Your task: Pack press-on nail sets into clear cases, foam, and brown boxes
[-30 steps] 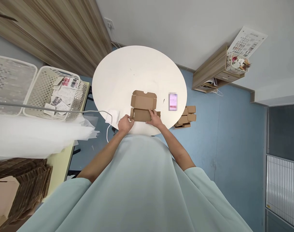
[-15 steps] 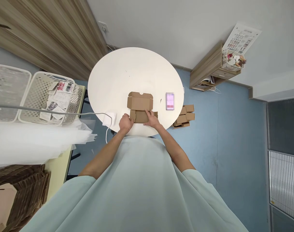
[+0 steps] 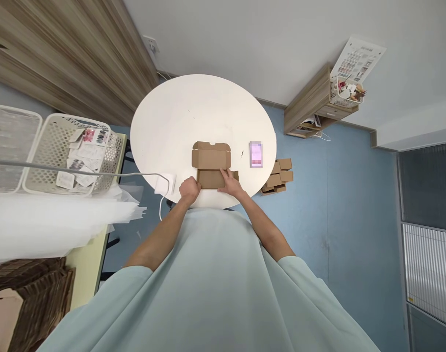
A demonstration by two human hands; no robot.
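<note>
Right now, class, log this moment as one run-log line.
left hand: grips left end of cardboard box | right hand: fingers flat on its front | lid: open | under: round table | nearby: phone, white charger

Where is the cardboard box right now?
In the head view, the cardboard box lies at the near edge of the round white table, held between the left hand and the right hand; a pink flat item lies to its right.

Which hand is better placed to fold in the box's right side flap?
Right, probably. The right hand lies on the cardboard box beside that flap, while the left hand grips its left end.
</note>
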